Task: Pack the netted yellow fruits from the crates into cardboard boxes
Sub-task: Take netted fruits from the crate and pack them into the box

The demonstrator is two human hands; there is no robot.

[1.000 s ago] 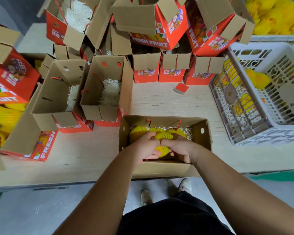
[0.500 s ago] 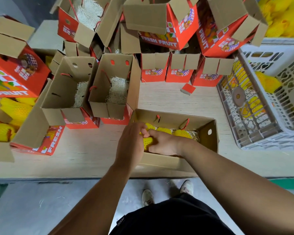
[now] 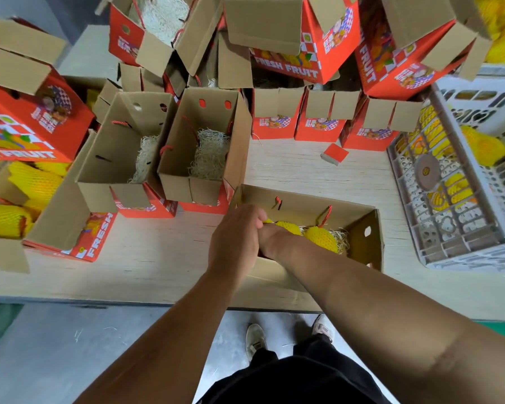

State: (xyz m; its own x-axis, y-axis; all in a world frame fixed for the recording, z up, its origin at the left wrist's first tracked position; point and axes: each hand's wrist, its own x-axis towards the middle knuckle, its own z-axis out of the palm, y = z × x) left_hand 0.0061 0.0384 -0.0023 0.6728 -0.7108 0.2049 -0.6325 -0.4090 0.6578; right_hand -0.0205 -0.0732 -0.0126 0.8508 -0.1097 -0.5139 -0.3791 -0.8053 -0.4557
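Pale counter point(image 3: 303, 170) holds a part-filled box point(image 3: 362, 228) where both hands, left hand point(image 3: 235, 237) and right hand point(image 3: 274, 240), grip a netted fruit point(image 3: 286, 225), while two straw-lined boxes point(image 3: 204, 147) at 11 o'clock and the crate point(image 3: 449, 217) at 2 o'clock wait.

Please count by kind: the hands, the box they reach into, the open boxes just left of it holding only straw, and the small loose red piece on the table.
Hands: 2 (left hand, pinching a netted fruit; right hand)
Box they reach into: 1
Straw-only open boxes: 2
Small red piece: 1
Total: 6

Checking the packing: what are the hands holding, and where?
Both hands, left and right, are on netted fruit inside the open box; the exact hold is hidden.
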